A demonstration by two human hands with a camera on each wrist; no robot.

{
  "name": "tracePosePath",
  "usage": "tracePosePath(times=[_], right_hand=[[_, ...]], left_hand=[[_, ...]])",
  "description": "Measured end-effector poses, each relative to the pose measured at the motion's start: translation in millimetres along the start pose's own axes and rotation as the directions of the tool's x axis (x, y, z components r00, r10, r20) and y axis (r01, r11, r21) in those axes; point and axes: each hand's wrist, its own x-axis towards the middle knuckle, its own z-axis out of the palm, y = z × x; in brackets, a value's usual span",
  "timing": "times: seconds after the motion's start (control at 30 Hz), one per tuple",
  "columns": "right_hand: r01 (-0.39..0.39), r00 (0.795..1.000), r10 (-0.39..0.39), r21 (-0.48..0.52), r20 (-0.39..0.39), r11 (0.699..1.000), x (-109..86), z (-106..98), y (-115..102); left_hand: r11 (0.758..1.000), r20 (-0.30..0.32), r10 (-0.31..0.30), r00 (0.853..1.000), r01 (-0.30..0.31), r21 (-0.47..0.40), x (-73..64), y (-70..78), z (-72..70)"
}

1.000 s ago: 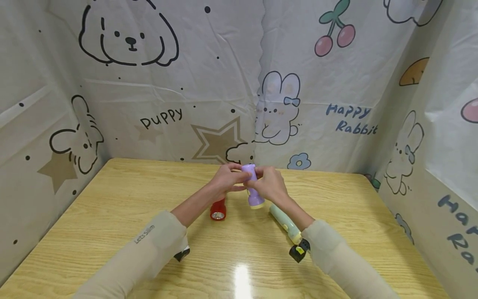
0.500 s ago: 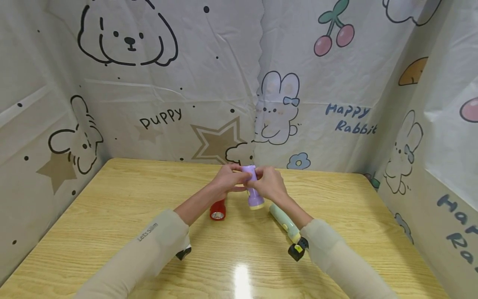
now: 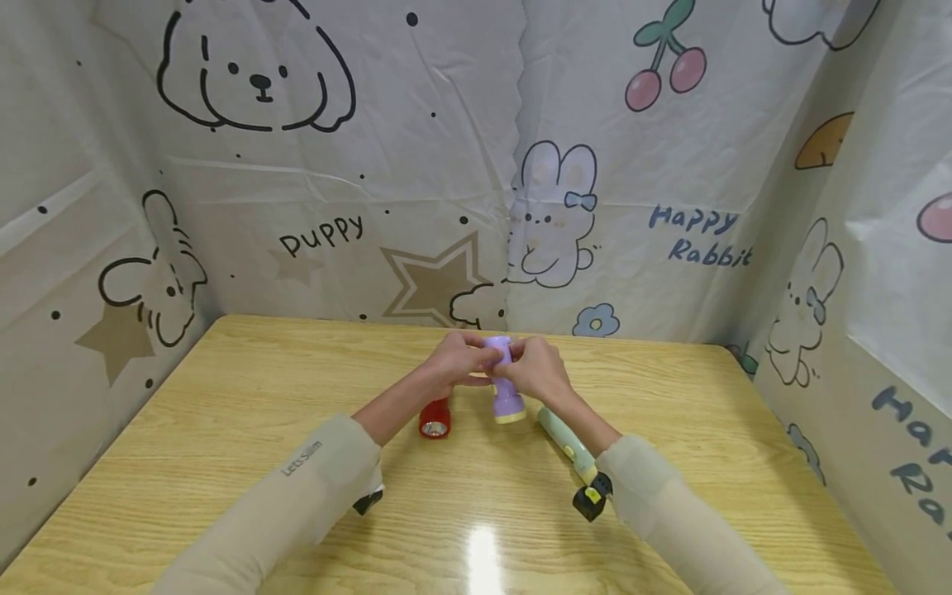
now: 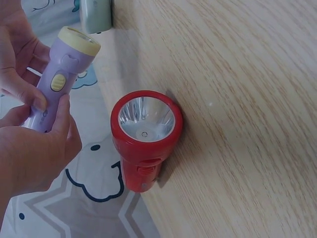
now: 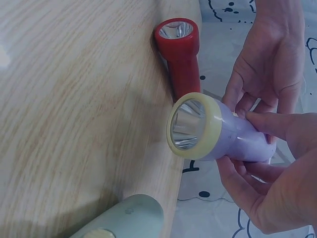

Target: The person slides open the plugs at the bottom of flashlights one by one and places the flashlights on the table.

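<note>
A purple flashlight (image 3: 508, 401) with a pale yellow lens ring is held above the table by both hands, its lens end pointing down toward the person. My left hand (image 3: 456, 357) grips the tail part of its body from the left. From the right, my right hand (image 3: 539, 368) holds it with thumb and fingers around the barrel. A yellow switch (image 4: 58, 82) shows on its side in the left wrist view. A red flashlight (image 3: 435, 419) lies on the table under the left forearm, lens toward the person. Beside the right forearm lies a mint green flashlight (image 3: 567, 442), partly hidden by the wrist camera.
The wooden table (image 3: 245, 413) reaches back to a printed cloth (image 3: 446, 165) hung behind it and along both sides. Black wrist cameras (image 3: 590, 501) hang below the sleeves, close over the tabletop.
Both hands and the purple flashlight have sunk slightly, and the flashlight hangs a little more upright in the head view. The red and green flashlights stay where they were.
</note>
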Motion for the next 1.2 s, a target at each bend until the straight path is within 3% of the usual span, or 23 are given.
tracePosePath(times=[0.33,1.2], right_hand=[[-0.057,0.998,0.056,0.017,0.023,0.998,1.1,2.8,2.0],[-0.116,0.993,0.114,0.051,0.038,0.992,7.0,10.8,7.8]], left_hand=[[1.0,0.029,-0.011,1.0,0.01,0.026,1.5,-3.5,-0.3],[0.997,-0.003,-0.038,0.999,0.038,0.069,6.9,-10.0,2.4]])
